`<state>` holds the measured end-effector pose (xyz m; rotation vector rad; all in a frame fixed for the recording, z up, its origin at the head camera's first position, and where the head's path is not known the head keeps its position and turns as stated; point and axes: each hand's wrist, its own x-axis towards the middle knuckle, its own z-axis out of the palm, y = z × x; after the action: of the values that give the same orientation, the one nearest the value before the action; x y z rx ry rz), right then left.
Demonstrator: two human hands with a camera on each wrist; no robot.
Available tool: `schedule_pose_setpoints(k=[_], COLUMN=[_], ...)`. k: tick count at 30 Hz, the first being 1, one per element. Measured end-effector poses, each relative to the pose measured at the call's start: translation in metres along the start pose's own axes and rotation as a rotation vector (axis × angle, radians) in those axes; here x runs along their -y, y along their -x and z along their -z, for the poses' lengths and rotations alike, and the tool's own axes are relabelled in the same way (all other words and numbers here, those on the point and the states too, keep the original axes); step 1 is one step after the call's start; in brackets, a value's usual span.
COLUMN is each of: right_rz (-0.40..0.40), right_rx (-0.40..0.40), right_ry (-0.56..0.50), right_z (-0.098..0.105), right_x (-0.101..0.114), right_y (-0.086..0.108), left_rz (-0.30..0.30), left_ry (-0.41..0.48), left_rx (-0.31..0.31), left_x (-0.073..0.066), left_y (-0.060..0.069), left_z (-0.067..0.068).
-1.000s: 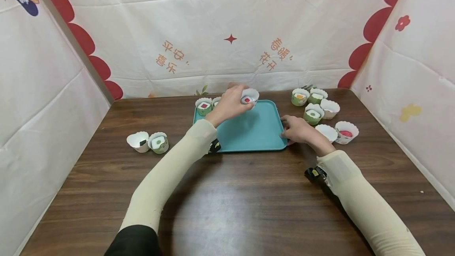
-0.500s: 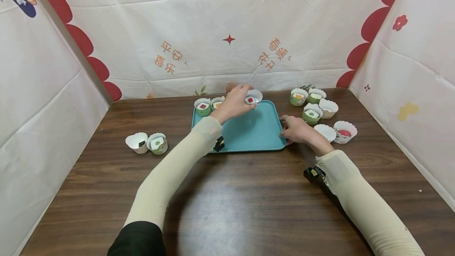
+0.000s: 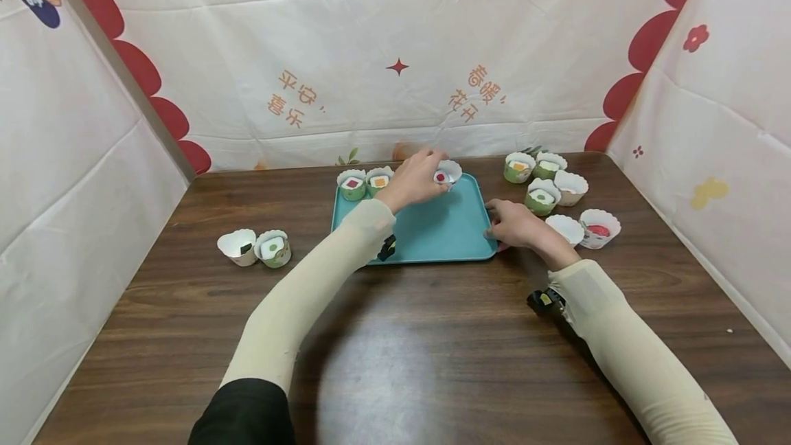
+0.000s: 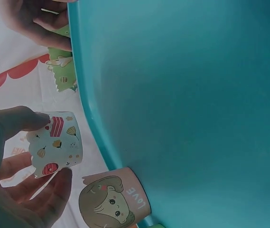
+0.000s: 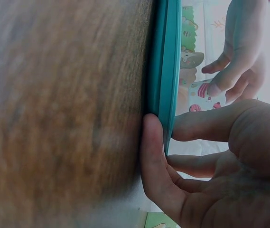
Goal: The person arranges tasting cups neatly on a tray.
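My left hand (image 3: 417, 178) pinches a white paper cupcake cup (image 3: 448, 172) with a red-dotted white piece inside. It is over the back right part of the teal tray (image 3: 441, 239). The left wrist view shows cake prints on this cup (image 4: 59, 142), which looks held above the tray. Beside it, a pink cup (image 4: 118, 197) with a printed girl stands at the tray's edge. Two green cups (image 3: 352, 184) with white pieces are at the tray's back left. My right hand (image 3: 516, 223) grips the tray's right edge, with its fingers (image 5: 153, 142) around the rim in the right wrist view.
Several green and white cups (image 3: 544, 196) cluster right of the tray, close to my right hand. At left stand a white cup (image 3: 237, 247) with a dark piece and a green cup (image 3: 274, 248). A printed cloth (image 3: 371, 108) walls in the wooden table (image 3: 395, 349).
My left hand has moved a little to the right and slightly down with the white cup, uncovering the second green cup. The right hand and tray have stayed in place.
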<state>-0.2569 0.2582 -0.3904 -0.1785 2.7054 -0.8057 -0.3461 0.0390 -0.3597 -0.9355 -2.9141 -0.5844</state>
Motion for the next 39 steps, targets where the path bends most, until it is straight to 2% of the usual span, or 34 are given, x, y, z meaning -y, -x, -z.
schedule_pose_setpoints(k=[16,31,39], right_rz=[-0.008,-0.01,-0.01], right_rx=[-0.002,0.002,0.006], right_ry=[0.012,-0.003,-0.006], right_z=[0.0,0.0,0.0], right_x=[0.0,0.0,0.0], right_y=[0.0,0.0,0.0], left_rz=[-0.001,0.014,0.024], left_ry=[-0.09,-0.158,-0.189], left_rx=[0.001,0.032,0.024], left_x=[0.004,0.009,0.008], left_y=[-0.012,-0.015,-0.016], left_z=[-0.006,-0.005,-0.005])
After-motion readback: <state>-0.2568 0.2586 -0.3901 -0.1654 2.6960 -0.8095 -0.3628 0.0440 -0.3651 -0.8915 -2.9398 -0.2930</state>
